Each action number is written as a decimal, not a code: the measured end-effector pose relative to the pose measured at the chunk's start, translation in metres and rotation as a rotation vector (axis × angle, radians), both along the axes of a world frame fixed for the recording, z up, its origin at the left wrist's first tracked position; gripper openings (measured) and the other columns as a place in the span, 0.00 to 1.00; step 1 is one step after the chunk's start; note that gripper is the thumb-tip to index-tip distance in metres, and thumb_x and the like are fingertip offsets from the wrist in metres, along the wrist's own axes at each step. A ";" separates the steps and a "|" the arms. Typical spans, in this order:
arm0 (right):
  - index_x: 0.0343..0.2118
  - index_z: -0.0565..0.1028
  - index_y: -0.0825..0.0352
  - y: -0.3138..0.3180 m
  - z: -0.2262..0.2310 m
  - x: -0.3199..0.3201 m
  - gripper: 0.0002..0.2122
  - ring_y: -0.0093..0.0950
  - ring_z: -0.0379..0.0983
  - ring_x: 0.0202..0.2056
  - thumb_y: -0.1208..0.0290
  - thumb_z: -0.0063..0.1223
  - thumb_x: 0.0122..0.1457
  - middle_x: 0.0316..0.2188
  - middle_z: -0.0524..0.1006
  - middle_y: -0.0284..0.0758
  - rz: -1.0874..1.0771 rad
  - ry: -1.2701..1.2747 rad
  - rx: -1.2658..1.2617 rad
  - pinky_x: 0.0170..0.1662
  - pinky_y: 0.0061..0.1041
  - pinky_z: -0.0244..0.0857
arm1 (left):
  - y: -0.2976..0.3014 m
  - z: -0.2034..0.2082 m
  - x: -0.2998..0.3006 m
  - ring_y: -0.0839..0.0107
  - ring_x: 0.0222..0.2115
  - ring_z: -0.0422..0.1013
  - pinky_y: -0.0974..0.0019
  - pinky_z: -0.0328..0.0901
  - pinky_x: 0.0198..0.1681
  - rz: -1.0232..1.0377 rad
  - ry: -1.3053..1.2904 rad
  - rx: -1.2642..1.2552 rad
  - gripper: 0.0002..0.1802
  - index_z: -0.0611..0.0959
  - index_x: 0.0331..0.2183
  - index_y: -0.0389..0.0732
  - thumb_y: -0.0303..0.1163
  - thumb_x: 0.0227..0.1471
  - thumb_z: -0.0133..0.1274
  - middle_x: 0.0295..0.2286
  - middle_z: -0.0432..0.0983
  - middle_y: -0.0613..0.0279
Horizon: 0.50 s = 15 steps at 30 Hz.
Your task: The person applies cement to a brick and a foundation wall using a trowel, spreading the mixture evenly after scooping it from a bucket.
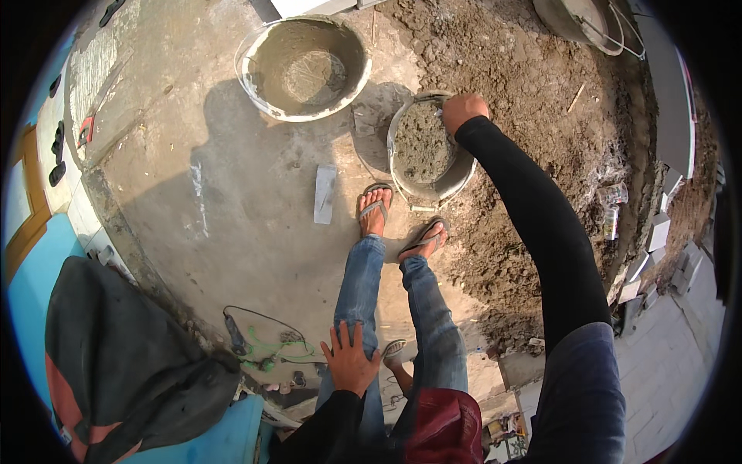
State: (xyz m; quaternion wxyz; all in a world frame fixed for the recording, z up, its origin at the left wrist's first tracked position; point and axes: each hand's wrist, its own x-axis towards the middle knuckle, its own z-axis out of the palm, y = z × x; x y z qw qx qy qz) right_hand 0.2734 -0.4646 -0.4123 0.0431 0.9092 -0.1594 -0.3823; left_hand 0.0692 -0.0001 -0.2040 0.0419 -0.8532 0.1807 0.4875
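My right hand [464, 113] is closed at the far right rim of a bucket [452, 179] partly filled with wet grey mortar [423, 145]. A small pale bit shows beside its fingers, but what they grip is mostly hidden. Fingers spread, my left hand [354, 359] lies on my left knee, over the blue jeans [359, 290], and holds nothing. The bucket stands just ahead of my feet, its wire handle hanging down on the near side. Farther off to the left is a wide basin [267, 100] with grey residue coating its inside and bottom.
Loose soil [525, 232] spreads along the right. Another bucket [568, 19] stands at the far right. A flat grey piece [325, 193] lies on the concrete left of my feet. A corded tool [235, 336] and a dark draped cover [124, 356] are at the near left.
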 end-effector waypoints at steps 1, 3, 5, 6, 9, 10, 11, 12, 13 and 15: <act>0.33 0.86 0.61 -0.009 -0.034 0.000 0.09 0.32 0.84 0.35 0.69 0.53 0.58 0.33 0.85 0.33 0.101 -0.070 0.020 0.30 0.35 0.77 | -0.006 -0.004 0.001 0.39 0.64 0.53 0.29 0.46 0.63 0.020 0.010 -0.007 0.43 0.70 0.61 0.47 0.48 0.44 0.61 0.63 0.58 0.44; 0.39 0.83 0.64 0.035 -0.075 -0.017 0.10 0.32 0.83 0.34 0.69 0.54 0.58 0.30 0.84 0.39 -0.172 -0.013 -0.070 0.24 0.36 0.76 | -0.003 -0.007 0.004 0.39 0.64 0.54 0.31 0.48 0.63 0.051 0.022 -0.007 0.42 0.71 0.60 0.46 0.48 0.44 0.61 0.63 0.59 0.43; 0.55 0.72 0.70 0.075 -0.092 -0.076 0.20 0.33 0.83 0.33 0.70 0.52 0.60 0.31 0.82 0.44 -0.202 -0.142 -0.157 0.24 0.34 0.76 | -0.006 -0.004 0.001 0.40 0.64 0.54 0.33 0.49 0.63 0.074 0.035 -0.008 0.41 0.73 0.59 0.45 0.48 0.44 0.61 0.63 0.59 0.43; 0.58 0.64 0.75 0.113 -0.084 -0.099 0.22 0.33 0.83 0.31 0.71 0.48 0.63 0.32 0.81 0.44 -0.171 -0.082 -0.089 0.30 0.26 0.77 | 0.003 0.001 0.001 0.41 0.64 0.54 0.33 0.49 0.63 0.090 0.034 0.031 0.41 0.73 0.59 0.45 0.48 0.44 0.61 0.63 0.59 0.42; 0.63 0.58 0.74 0.151 -0.052 -0.154 0.28 0.35 0.82 0.35 0.71 0.51 0.62 0.37 0.79 0.49 -0.134 0.154 0.135 0.31 0.27 0.78 | 0.012 0.003 -0.005 0.41 0.64 0.53 0.34 0.49 0.64 0.128 0.048 0.073 0.41 0.73 0.59 0.45 0.47 0.43 0.62 0.63 0.58 0.43; 0.63 0.59 0.73 0.143 -0.047 -0.181 0.28 0.35 0.82 0.34 0.71 0.51 0.61 0.36 0.78 0.46 -0.148 0.138 0.148 0.32 0.30 0.77 | 0.006 0.002 -0.008 0.42 0.64 0.53 0.34 0.49 0.64 0.138 0.063 0.056 0.42 0.73 0.59 0.44 0.47 0.42 0.62 0.63 0.58 0.43; 0.61 0.61 0.72 0.135 -0.040 -0.189 0.26 0.36 0.82 0.33 0.70 0.51 0.61 0.35 0.78 0.45 -0.158 0.102 0.143 0.32 0.32 0.77 | 0.005 0.001 -0.005 0.42 0.64 0.53 0.34 0.49 0.64 0.139 0.077 0.057 0.42 0.73 0.59 0.44 0.46 0.42 0.62 0.63 0.58 0.43; 0.60 0.63 0.71 0.123 -0.036 -0.190 0.24 0.38 0.81 0.32 0.70 0.51 0.61 0.35 0.78 0.43 -0.169 0.060 0.135 0.31 0.34 0.76 | 0.002 -0.003 -0.002 0.42 0.64 0.53 0.34 0.49 0.64 0.135 0.078 0.049 0.42 0.73 0.59 0.44 0.46 0.42 0.62 0.63 0.58 0.42; 0.57 0.64 0.70 0.107 -0.034 -0.199 0.21 0.40 0.81 0.32 0.69 0.50 0.62 0.35 0.77 0.43 -0.141 -0.118 0.052 0.31 0.36 0.75 | 0.000 -0.003 0.002 0.42 0.64 0.53 0.34 0.49 0.64 0.132 0.075 0.043 0.42 0.73 0.59 0.44 0.46 0.42 0.62 0.63 0.58 0.42; 0.47 0.68 0.68 0.089 -0.033 -0.194 0.14 0.48 0.79 0.30 0.64 0.47 0.64 0.35 0.76 0.47 -0.316 -0.229 0.095 0.32 0.44 0.74 | 0.002 -0.002 0.001 0.41 0.64 0.53 0.35 0.49 0.64 0.125 0.055 0.041 0.41 0.73 0.58 0.44 0.46 0.42 0.62 0.62 0.58 0.42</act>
